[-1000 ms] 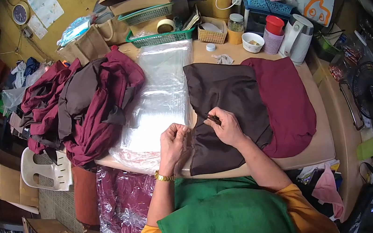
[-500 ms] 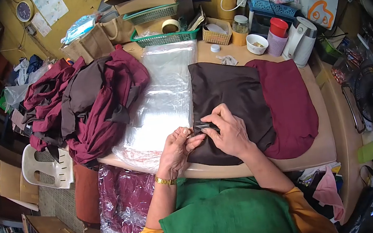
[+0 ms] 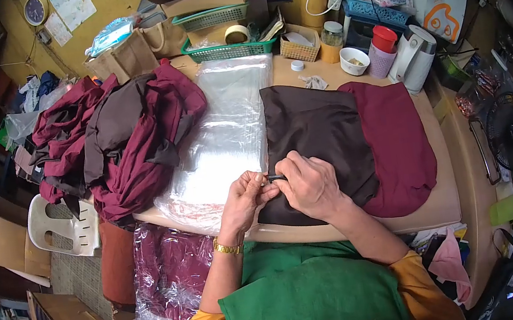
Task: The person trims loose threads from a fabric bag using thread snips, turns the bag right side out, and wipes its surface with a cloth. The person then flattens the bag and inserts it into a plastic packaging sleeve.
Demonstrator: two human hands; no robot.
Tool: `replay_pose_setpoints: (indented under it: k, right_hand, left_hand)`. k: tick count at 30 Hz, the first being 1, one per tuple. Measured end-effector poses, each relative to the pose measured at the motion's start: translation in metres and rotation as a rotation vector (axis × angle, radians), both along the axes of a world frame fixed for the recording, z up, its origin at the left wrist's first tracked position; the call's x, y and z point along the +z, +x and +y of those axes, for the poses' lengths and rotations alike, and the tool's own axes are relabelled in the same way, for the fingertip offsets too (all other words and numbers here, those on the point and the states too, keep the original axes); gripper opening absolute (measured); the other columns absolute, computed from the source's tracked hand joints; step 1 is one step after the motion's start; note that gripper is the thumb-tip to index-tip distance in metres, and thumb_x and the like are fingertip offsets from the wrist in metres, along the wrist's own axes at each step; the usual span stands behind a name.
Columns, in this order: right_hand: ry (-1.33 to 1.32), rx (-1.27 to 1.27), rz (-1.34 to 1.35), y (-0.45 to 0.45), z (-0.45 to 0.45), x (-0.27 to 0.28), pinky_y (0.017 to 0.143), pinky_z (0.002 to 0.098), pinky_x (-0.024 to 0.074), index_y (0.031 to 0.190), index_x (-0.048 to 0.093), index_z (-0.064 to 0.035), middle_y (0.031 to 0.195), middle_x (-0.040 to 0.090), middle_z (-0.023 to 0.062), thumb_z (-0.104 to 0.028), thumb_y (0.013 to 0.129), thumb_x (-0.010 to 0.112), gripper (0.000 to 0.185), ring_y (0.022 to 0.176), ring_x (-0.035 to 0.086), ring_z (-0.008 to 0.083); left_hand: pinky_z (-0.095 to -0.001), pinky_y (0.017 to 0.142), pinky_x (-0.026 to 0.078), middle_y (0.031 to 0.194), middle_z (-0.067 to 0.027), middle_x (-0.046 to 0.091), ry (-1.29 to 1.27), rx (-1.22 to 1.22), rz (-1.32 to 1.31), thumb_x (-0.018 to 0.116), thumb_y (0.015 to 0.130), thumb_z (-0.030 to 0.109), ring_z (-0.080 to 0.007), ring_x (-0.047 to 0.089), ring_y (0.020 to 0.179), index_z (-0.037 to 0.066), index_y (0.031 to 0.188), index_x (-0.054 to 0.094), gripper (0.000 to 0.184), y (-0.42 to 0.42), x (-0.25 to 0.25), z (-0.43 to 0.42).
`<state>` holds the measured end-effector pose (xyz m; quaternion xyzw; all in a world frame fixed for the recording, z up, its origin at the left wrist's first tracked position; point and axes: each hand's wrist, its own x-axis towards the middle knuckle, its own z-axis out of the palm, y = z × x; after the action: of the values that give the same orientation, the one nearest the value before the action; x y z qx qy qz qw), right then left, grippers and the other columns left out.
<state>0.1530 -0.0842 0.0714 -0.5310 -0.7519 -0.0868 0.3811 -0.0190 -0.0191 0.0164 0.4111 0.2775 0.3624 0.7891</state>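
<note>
- Tan counter (image 3: 444,167) spans mid-frame; dark brown cloth (image 3: 319,122) lies right of centre.
- Small dark tool (image 3: 276,177), frame centre, points left, long axis nearly level.
- Right hand (image 3: 310,186): palm down, grip closed around it.
- Left hand (image 3: 245,196): fingers curled; cannot tell whether they pinch anything.

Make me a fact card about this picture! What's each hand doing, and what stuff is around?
Left hand: fingertips bunched by the tool's tip; anything pinched is too small to tell
Right hand: holding a small dark tool
Under right hand: dark cloth
Right of that: maroon cloth
Left of that: clear plastic
Far left: crumpled maroon-and-dark pile
Back right: white kettle, white bowl
</note>
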Motion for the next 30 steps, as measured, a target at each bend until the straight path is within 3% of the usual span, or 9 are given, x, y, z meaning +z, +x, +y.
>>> replay_pose_setpoints:
  k: [6,10,12,15,20,24,25,27,30]
  right_hand:
    - [-0.091,-0.078,0.281,0.000,0.006,-0.005,0.058,0.0412,0.0486,0.090,0.054,-0.0072,0.087,0.054,0.0094,-0.010,0.075,0.075,0.026,0.070,0.063,0.0287]
    - [-0.225,-0.278,0.461,0.022,0.038,-0.055,0.081,0.0456,0.0497,0.109,0.055,-0.0087,0.101,0.062,0.0096,-0.020,0.081,0.075,0.037,0.093,0.063,0.0359]
    - [-0.250,-0.311,0.407,0.040,0.058,-0.079,0.078,0.0460,0.0506,0.108,0.055,-0.0082,0.098,0.065,0.0118,-0.023,0.083,0.074,0.035,0.089,0.065,0.0360]
    - [-0.276,-0.407,0.283,0.064,0.088,-0.094,0.076,0.0485,0.0508,0.107,0.058,-0.0074,0.095,0.070,0.0182,-0.032,0.091,0.067,0.030,0.090,0.066,0.0396]
    - [-0.436,-0.453,0.473,0.079,0.117,-0.068,0.078,0.0474,0.0501,0.104,0.064,-0.0019,0.096,0.071,0.0198,-0.034,0.096,0.060,0.033,0.092,0.067,0.0383]
    - [-0.615,0.384,0.506,0.030,0.058,-0.048,0.081,0.0386,0.0516,0.106,0.069,-0.0009,0.097,0.072,0.0183,-0.030,0.097,0.060,0.032,0.086,0.070,0.0264]
    - [-0.742,0.400,0.305,0.023,0.043,-0.037,0.078,0.0329,0.0507,0.108,0.068,0.0004,0.086,0.070,0.0107,-0.026,0.098,0.061,0.029,0.082,0.061,0.0096]
    - [-0.809,0.400,0.334,0.021,0.031,-0.042,0.073,0.0396,0.0493,0.099,0.067,0.0009,0.084,0.066,0.0219,-0.025,0.093,0.064,0.027,0.076,0.066,0.0230]
    - [-0.708,0.286,0.561,0.020,0.023,-0.038,0.065,0.0372,0.0458,0.093,0.066,0.0021,0.075,0.063,0.0203,-0.024,0.093,0.066,0.026,0.065,0.058,0.0196]
  left_hand:
    - [-0.0256,0.069,0.057,0.088,-0.0070,0.063,0.102,0.012,0.083,0.055,0.103,0.025,-0.0143,0.069,0.074,0.002,0.105,0.049,0.024,0.001,0.010,-0.010]
    - [-0.0230,0.051,0.042,0.070,-0.0016,0.055,0.300,-0.096,0.508,0.068,0.094,0.037,-0.0080,0.054,0.056,-0.001,0.108,0.047,0.046,0.006,0.011,-0.033]
    - [-0.0277,0.051,0.038,0.060,0.0008,0.052,0.814,-0.214,0.791,0.067,0.095,0.033,-0.0075,0.046,0.055,0.001,0.085,0.057,0.035,0.005,-0.005,-0.042]
    - [-0.0299,0.051,0.038,0.059,0.0002,0.052,0.348,-0.315,0.555,0.062,0.099,0.027,-0.0076,0.045,0.056,0.002,0.080,0.056,0.033,-0.003,-0.002,-0.048]
    - [-0.0276,0.056,0.039,0.060,0.0015,0.050,0.516,-0.154,0.646,0.055,0.101,0.018,-0.0082,0.044,0.058,0.003,0.077,0.056,0.028,-0.014,-0.004,-0.038]
    - [-0.0233,0.057,0.039,0.068,0.0038,0.056,0.547,-0.109,0.682,0.059,0.100,0.020,-0.0042,0.047,0.064,0.003,0.082,0.060,0.025,-0.016,0.002,-0.034]
    - [-0.0229,0.057,0.039,0.069,0.0034,0.058,0.494,-0.080,0.647,0.061,0.099,0.019,-0.0040,0.049,0.065,0.002,0.085,0.063,0.023,-0.015,0.008,-0.034]
    - [-0.0224,0.057,0.040,0.070,0.0030,0.060,0.441,-0.058,0.613,0.063,0.098,0.019,-0.0038,0.051,0.066,0.001,0.087,0.065,0.021,-0.017,0.012,-0.035]
    - [-0.0211,0.056,0.040,0.069,0.0018,0.062,0.428,-0.003,0.614,0.064,0.098,0.018,-0.0033,0.052,0.064,0.001,0.092,0.068,0.019,-0.020,0.025,-0.035]
